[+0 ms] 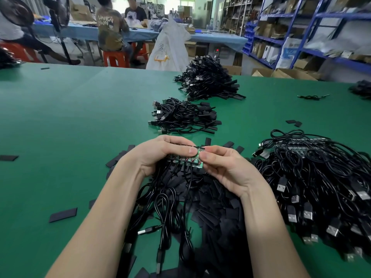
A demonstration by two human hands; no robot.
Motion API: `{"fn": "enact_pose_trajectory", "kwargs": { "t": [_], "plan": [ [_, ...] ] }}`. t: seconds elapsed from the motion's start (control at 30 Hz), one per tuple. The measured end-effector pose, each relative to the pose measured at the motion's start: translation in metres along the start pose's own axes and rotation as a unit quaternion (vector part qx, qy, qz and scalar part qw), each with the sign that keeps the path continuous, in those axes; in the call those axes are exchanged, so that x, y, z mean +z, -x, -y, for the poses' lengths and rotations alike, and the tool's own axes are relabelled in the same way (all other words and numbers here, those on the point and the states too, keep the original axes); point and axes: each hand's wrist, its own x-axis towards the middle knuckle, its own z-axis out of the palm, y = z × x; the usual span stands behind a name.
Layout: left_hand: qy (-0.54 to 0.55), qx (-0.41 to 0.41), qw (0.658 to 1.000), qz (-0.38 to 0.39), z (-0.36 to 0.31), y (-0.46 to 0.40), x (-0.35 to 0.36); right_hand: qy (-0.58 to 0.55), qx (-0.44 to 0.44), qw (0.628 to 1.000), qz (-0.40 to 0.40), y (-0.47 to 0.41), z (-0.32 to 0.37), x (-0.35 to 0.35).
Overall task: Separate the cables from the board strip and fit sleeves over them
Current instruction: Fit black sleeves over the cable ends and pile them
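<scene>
A green board strip (195, 159) with black USB cables (166, 199) hanging from it sits between my two hands above the green table (70, 121). My left hand (160, 153) grips the strip's left part, thumb on top. My right hand (222, 167) pinches the strip's right end between thumb and fingers. A heap of flat black sleeves (216, 207) lies under and behind my hands.
A large pile of cables on board strips (313, 177) lies to the right. Two heaps of sleeved cables (184, 116) (208, 81) sit further back. Loose sleeves (63, 214) are scattered on the left. People sit at a far blue table (216, 38); shelves (301, 27) stand at the right.
</scene>
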Motion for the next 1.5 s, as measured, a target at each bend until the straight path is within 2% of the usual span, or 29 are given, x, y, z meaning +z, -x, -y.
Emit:
{"fn": "enact_pose_trajectory", "kwargs": {
  "t": [0.33, 0.47, 0.57, 0.63, 0.7, 0.83, 0.9, 1.0, 1.1, 1.27, 1.37, 1.5],
  "plan": [
    [0.027, 0.008, 0.999, 0.025, 0.001, 0.000, -0.001, -0.040, 0.004, 0.999, 0.016, -0.001, 0.000, 0.006],
    [0.018, 0.023, 0.999, 0.018, 0.000, 0.002, -0.006, 0.001, -0.005, 0.999, 0.043, 0.002, 0.004, 0.008],
    [-0.022, 0.025, 0.999, -0.034, -0.002, 0.003, -0.013, 0.059, -0.033, 0.997, 0.038, 0.003, 0.012, 0.009],
    [-0.086, 0.014, 0.991, -0.100, -0.001, 0.004, -0.019, 0.092, -0.068, 0.993, 0.022, 0.002, 0.017, 0.011],
    [-0.187, 0.017, 0.966, -0.175, 0.000, 0.002, -0.019, 0.093, -0.101, 0.990, 0.017, 0.001, 0.021, 0.016],
    [-0.281, 0.103, 0.914, -0.275, -0.001, -0.003, -0.011, 0.044, -0.133, 0.990, 0.018, 0.000, 0.018, 0.027],
    [-0.325, 0.124, 0.910, -0.227, -0.008, 0.002, -0.013, 0.015, -0.136, 0.990, -0.015, -0.002, 0.017, 0.027],
    [-0.368, 0.085, 0.919, -0.116, -0.019, 0.016, -0.018, -0.056, -0.128, 0.987, -0.079, -0.005, 0.015, 0.023],
    [-0.450, 0.080, 0.884, -0.096, -0.019, 0.019, -0.025, -0.119, -0.122, 0.978, -0.122, -0.007, 0.015, 0.017],
    [-0.487, 0.101, 0.863, -0.090, -0.015, 0.013, -0.022, -0.172, -0.115, 0.965, -0.160, -0.009, 0.013, 0.012],
    [-0.483, 0.109, 0.865, -0.079, -0.016, 0.011, -0.016, -0.187, -0.119, 0.961, -0.164, -0.009, 0.014, 0.009],
    [-0.456, 0.120, 0.878, -0.083, -0.013, 0.010, -0.012, -0.139, -0.126, 0.973, -0.133, -0.011, 0.014, 0.007]
  ]
}}
